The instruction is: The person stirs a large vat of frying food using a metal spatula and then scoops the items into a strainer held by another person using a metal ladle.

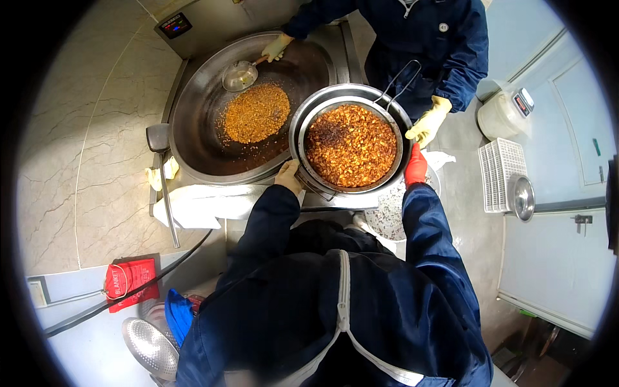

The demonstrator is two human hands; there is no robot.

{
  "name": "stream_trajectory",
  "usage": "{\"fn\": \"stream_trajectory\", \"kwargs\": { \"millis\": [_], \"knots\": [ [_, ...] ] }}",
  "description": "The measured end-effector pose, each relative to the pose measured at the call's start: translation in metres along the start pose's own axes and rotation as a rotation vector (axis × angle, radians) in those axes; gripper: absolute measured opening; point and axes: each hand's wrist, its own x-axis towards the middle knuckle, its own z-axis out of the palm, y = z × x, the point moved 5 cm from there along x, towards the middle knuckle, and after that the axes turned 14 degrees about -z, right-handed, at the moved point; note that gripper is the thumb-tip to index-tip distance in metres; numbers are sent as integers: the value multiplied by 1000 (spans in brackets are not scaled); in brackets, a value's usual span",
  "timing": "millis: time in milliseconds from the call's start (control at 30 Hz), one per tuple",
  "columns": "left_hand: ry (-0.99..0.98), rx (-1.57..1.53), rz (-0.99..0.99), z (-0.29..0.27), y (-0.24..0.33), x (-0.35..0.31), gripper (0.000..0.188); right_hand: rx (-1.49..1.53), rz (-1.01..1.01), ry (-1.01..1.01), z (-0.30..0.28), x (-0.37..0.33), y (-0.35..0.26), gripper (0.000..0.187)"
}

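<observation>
A large metal basin [407, 118] tilts over the right edge of a big wok [187, 122]. Inside the basin sits a round metal pan [305, 135] with wire loop handles, filled with reddish-brown fried bits [351, 147], darker at the upper left. My left hand [288, 175], in a pale glove, grips the basin's near left rim; its fingertips are partly hidden. In a red glove, my right hand [416, 168] is closed on the right rim. A co-worker's yellow-gloved hand [428, 122] touches that rim just beyond mine.
The co-worker's other gloved hand [277, 48] holds a ladle [240, 75] in the wok, above golden crumbs [258, 113]. A long-handled tool [166, 187] leans at the wok's left by a white cloth [213, 203]. At right are a white crate [500, 174] and a bucket [496, 117].
</observation>
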Motion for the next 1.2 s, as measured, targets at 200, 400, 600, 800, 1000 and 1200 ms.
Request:
{"fn": "stream_trajectory", "kwargs": {
  "millis": [200, 400, 600, 800, 1000, 1200],
  "knots": [
    [-24, 37, 17, 0, 1, 1, 11, -34, -26, -6, 0, -1, -4, 49],
    [-52, 181, 97, -2, 2, 3, 12, 7, -42, 1, 0, 0, -3, 47],
    [-39, 212, 116, -6, 0, 6, 11, 3, -36, -14, 1, -2, -11, 46],
    [-36, 180, 124, -5, -1, 7, 10, -36, -48, -28, -1, 0, -7, 47],
    [57, 2, -12, 3, 0, -4, 9, -85, -37, -22, -1, 0, -6, 47],
    [26, -53, -9, 4, -1, -3, 8, -83, 44, -85, -3, 2, 1, 44]
  ]
}}
